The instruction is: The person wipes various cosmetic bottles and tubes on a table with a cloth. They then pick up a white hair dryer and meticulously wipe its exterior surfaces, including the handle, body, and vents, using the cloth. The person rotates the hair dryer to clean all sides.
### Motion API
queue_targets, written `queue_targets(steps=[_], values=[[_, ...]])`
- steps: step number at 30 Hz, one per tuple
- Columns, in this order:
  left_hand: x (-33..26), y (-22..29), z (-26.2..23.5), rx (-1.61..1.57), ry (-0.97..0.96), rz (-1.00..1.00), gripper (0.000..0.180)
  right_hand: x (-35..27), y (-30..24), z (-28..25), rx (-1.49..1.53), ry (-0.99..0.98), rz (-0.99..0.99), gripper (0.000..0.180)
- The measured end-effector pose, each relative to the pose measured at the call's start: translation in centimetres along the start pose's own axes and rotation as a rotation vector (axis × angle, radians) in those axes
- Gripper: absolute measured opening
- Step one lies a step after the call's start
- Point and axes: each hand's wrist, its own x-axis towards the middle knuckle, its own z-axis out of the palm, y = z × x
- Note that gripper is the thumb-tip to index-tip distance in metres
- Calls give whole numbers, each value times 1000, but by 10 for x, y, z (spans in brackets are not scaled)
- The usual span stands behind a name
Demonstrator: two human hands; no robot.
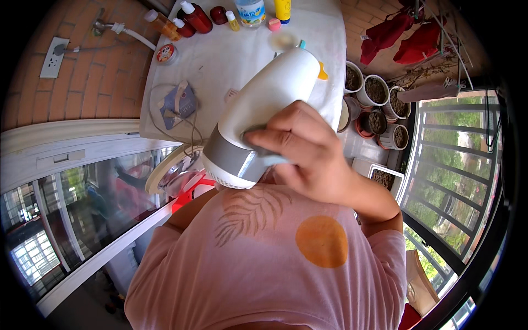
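Observation:
A white hair dryer (269, 93) with a grey band (234, 154) and a vented end is held slantwise in front of my chest, above the near part of the table. My right hand (311, 151) is closed, its curled fingers pressed against the side of the dryer by the band. Something pale blue-grey (273, 160) shows between thumb and fingers, too blurred to name. My left upper arm (190, 210) reaches forward beneath the dryer; the left hand is hidden behind it. A cord (193, 135) lies on the table at the left, beside a blue-grey card (179, 103).
Red bottles (196, 17), a clear bottle (251, 12), a yellow tube (282, 10) and a small round tin (166, 54) stand along the white-covered table (214, 66). A round, pale-rimmed object (159, 170) is at the near left. Potted soil (375, 89) lines the right.

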Motion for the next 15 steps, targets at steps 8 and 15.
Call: queue_targets(steps=[8,15], values=[[-6,0,0,15,-5,-16,36,-3,45,-14,-201,196,162,15],[-14,-2,6,20,-11,-44,36,-1,60,-9,-91,284,407,29]])
